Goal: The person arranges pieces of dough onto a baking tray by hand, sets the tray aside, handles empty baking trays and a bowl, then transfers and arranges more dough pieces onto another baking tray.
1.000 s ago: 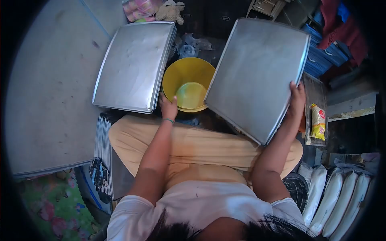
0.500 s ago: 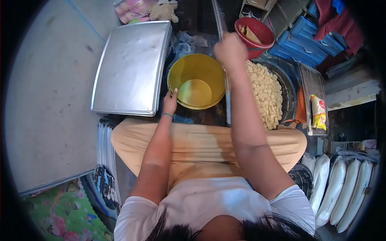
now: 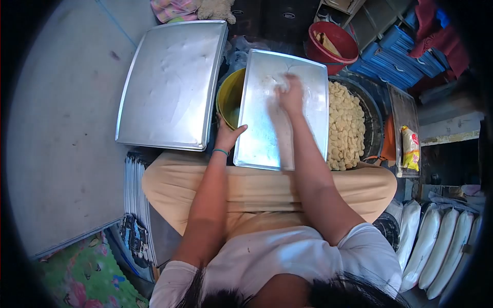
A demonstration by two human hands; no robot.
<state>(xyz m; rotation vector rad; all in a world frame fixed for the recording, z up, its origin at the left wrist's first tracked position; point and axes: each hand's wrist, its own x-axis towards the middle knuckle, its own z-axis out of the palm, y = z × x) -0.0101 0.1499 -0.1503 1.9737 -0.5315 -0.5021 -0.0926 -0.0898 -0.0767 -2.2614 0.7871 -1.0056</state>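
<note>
A shiny metal tray [image 3: 267, 138] lies face up to me across the yellow bucket [image 3: 226, 97], hiding most of the bucket's mouth. My left hand [image 3: 227, 135] is at the bucket's near left rim, fingers along the outer wall and thumb over the rim beside the tray's left edge. Over the upper middle of the tray is my right hand [image 3: 291, 96], smeared by motion; its fingers cannot be made out clearly. Right of the tray, a wide black basin [image 3: 375, 110] holds many small pale dough pieces [image 3: 345, 126].
Stacked metal trays [image 3: 164, 87] stand on the left. A red bucket [image 3: 334, 49] sits at the back right, before blue drawers [image 3: 395, 64]. A yellow packet [image 3: 410, 149] rests on a dark board [image 3: 404, 110] at right. White filled bags [image 3: 434, 238] line the lower right.
The tray, edge-on beside the bucket before, now lies flat over most of it. My right hand has left its upper end and is over its face. The left hand has shifted slightly right.
</note>
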